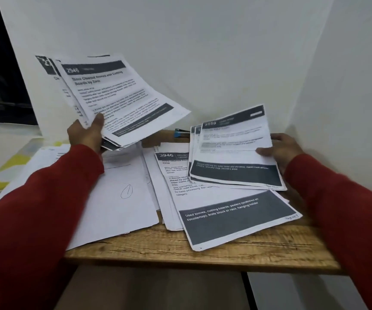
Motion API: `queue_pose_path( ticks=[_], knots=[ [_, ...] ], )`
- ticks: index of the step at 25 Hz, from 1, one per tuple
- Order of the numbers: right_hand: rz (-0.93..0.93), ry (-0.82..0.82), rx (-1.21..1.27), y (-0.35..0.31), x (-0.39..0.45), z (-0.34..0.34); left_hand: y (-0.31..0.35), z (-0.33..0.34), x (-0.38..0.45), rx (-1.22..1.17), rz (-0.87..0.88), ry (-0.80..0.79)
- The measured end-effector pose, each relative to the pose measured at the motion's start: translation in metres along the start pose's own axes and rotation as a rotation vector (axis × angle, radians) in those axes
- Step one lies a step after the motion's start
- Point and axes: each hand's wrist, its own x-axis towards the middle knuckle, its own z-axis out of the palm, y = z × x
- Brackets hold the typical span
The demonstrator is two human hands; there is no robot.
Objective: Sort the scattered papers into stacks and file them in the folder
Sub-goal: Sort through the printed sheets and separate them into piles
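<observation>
My left hand (pixel 86 136) grips a fanned bundle of printed sheets (pixel 118 97) headed "2946", raised above the table's back left. My right hand (pixel 280 151) holds a second bundle of sheets (pixel 232 148) by its right edge, thumb on top, tilted up over the table. Under it lies a loose pile of printed pages (pixel 225 215) with dark bands. Blank or face-down white sheets (pixel 118 198) lie to the left, one with a pen loop drawn on it. I cannot make out a folder for certain.
The wooden table (pixel 203 249) stands in a white wall corner. A small blue-and-black object (pixel 181 133), maybe a stapler, sits at the back. More paper and a yellow-patterned surface (pixel 13 162) lie to the left. A dark window is at the far left.
</observation>
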Motion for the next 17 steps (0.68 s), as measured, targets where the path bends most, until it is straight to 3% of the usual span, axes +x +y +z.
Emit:
queue_pose_path(
  ticks=[5, 8, 10, 13, 17],
  knots=[
    [-0.043, -0.264, -0.167, 0.001, -0.005, 0.006, 0.015, 0.031, -0.06, -0.036, 0.002, -0.44],
    [-0.188, -0.197, -0.335, -0.007, -0.012, 0.014, 0.013, 0.039, -0.079, 0.009, -0.006, -0.621],
    [-0.228, -0.152, -0.233, -0.013, -0.019, 0.019, 0.01, 0.042, -0.086, 0.026, 0.017, -0.68],
    [-0.202, -0.311, 0.052, -0.019, -0.024, 0.025, 0.009, 0.045, -0.092, 0.047, 0.044, -0.716],
    [-0.374, -0.394, 0.023, -0.02, -0.035, 0.034, 0.011, 0.043, -0.091, 0.08, 0.06, -0.738]
  ],
)
